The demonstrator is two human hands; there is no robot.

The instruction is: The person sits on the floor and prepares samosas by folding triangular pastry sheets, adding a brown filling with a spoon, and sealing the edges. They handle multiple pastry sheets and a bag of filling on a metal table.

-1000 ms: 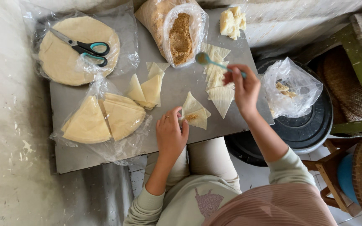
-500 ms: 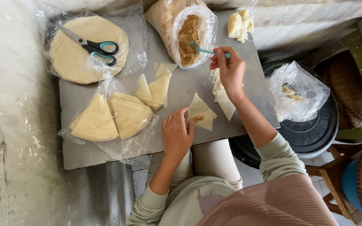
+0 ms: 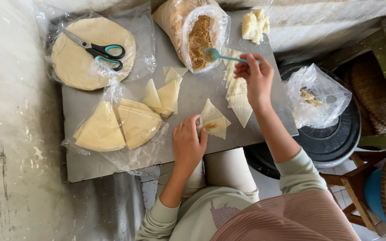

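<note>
Our left hand (image 3: 187,145) pinches the thin, floppy, tear-prone pastry triangle (image 3: 213,119) by its near edge, while our right hand (image 3: 256,78) grips a light teal spoon (image 3: 222,56) by its handle, bowl at the filling bag (image 3: 199,38).

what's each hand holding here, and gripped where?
Right hand pinches a teal plastic spoon by its handle end. Left hand holds a pale folded triangular pastry wrapper at its left edge.

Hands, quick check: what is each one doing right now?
Left hand: fingers pinching the folded pastry triangle on the grey board.
Right hand: closed on the teal spoon, its bowl over the bag of brown filling.
</note>
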